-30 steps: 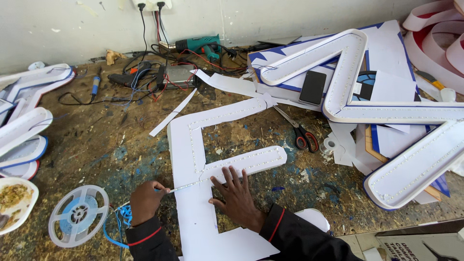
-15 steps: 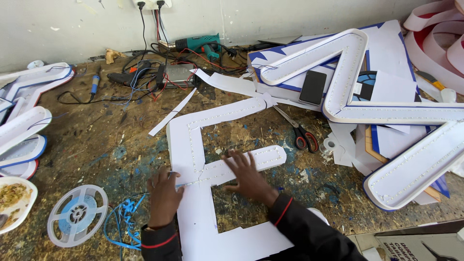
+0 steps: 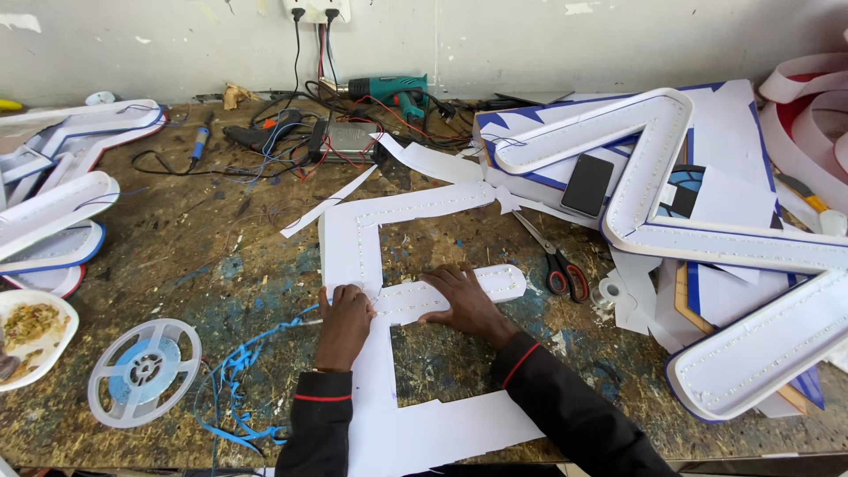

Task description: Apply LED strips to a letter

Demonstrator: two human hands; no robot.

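Observation:
A flat white letter-shaped panel [image 3: 349,238] with rows of small lights lies on the worn workbench [image 3: 177,256]. My left hand [image 3: 344,320] rests on the panel's upright, where the middle arm joins it, fingers curled down. My right hand [image 3: 464,300] lies flat, fingers spread, pressing on the middle arm [image 3: 495,283]. Both sleeves are black with a red stripe. Neither hand grips anything I can see.
Scissors with red-and-black handles [image 3: 556,265] lie right of the panel. A clear reel [image 3: 141,371] and loose blue strip [image 3: 238,380] sit at the left front, with a white plate [image 3: 53,353] beside them. A large lit letter shell [image 3: 654,168], a phone [image 3: 587,184], a teal heat gun [image 3: 389,88] and cables crowd the back.
Both hands moved up the panel from its lower part. The left hand came off the blue strip at the edge onto the upright; the right hand shifted onto the middle arm.

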